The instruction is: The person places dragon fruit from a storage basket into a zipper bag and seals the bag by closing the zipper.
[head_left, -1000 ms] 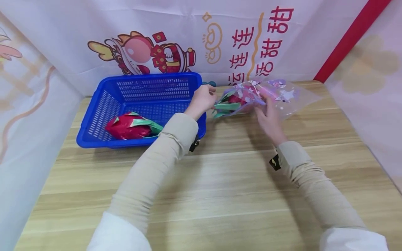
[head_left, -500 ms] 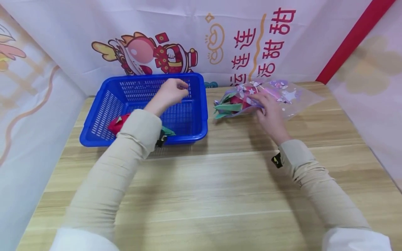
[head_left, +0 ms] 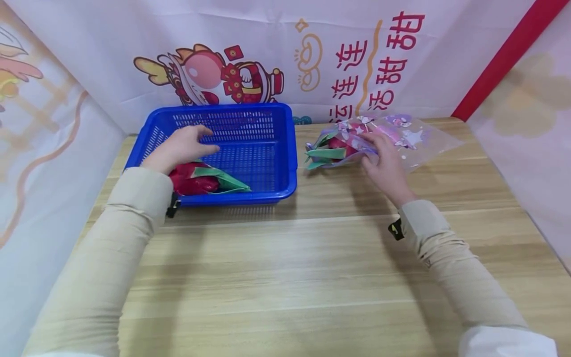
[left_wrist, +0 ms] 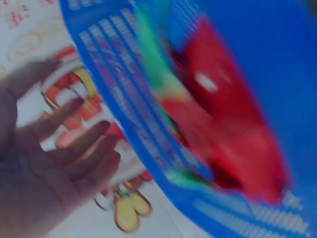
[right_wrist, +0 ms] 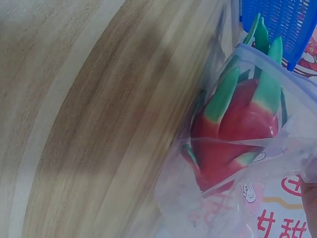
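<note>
My left hand (head_left: 180,146) is over the left part of the blue basket (head_left: 292,166), fingers spread and holding nothing. Below it in the basket lies a red dragon fruit (head_left: 198,181) with green leaf tips, partly hidden by the wrist in the head view. The left wrist view shows this hand (left_wrist: 54,163) beside the basket's rim, blurred. My right hand (head_left: 385,166) pinches the mouth edge of a clear printed plastic bag (head_left: 412,148). Inside that bag is another dragon fruit (right_wrist: 237,124), its green tips poking out of the opening towards the basket.
The basket and bag stand side by side at the back of a wood-grain table (head_left: 290,267). Behind them hangs a white printed cloth (head_left: 250,29) with red characters and a cartoon figure. More cloth closes off the left and right sides.
My left hand has moved left from the bag's mouth to above the dragon fruit in the basket, and its fingers have spread. The right hand stays at the bag.
</note>
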The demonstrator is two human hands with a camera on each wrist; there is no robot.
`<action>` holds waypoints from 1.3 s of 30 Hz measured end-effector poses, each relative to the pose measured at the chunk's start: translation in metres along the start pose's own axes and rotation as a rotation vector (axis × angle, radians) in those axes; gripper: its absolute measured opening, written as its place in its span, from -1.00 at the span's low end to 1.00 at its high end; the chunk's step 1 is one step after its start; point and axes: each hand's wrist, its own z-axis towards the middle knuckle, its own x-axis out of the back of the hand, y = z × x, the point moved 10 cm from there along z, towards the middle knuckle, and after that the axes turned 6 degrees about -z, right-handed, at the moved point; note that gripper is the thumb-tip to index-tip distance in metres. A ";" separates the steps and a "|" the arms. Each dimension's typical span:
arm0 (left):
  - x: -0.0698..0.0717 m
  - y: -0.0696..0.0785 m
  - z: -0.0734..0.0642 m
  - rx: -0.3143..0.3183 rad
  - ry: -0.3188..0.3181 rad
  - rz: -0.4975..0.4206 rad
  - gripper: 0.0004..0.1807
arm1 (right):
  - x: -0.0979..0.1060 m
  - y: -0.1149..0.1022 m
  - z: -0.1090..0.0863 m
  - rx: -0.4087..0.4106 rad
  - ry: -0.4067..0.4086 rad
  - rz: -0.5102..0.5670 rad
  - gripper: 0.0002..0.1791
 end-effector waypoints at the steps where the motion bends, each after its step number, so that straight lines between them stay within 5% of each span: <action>1: -0.001 -0.006 0.000 -0.006 -0.020 0.022 -0.26 | 0.000 0.000 0.000 0.004 0.002 0.008 -0.44; 7: -0.013 -0.042 -0.006 0.002 -0.152 0.099 -0.06 | -0.002 0.004 -0.001 -0.001 -0.015 0.023 -0.43; 14: -0.026 -0.070 -0.010 0.023 -0.248 0.062 0.05 | -0.004 0.005 0.001 -0.024 -0.029 0.002 -0.46; 22: -0.030 -0.085 -0.008 0.050 -0.261 0.006 0.07 | 0.004 0.008 0.002 -0.065 0.041 0.016 -0.63; 29: -0.028 -0.094 -0.005 0.118 -0.206 0.068 0.22 | 0.014 -0.005 0.004 0.071 0.121 -0.046 -0.85; 34: -0.028 -0.100 -0.001 0.176 -0.164 0.030 0.29 | 0.011 -0.011 0.003 0.119 0.063 -0.147 -0.71; 39: -0.028 -0.103 0.002 0.190 -0.101 -0.072 0.28 | 0.004 -0.011 0.005 0.085 -0.061 -0.252 -0.68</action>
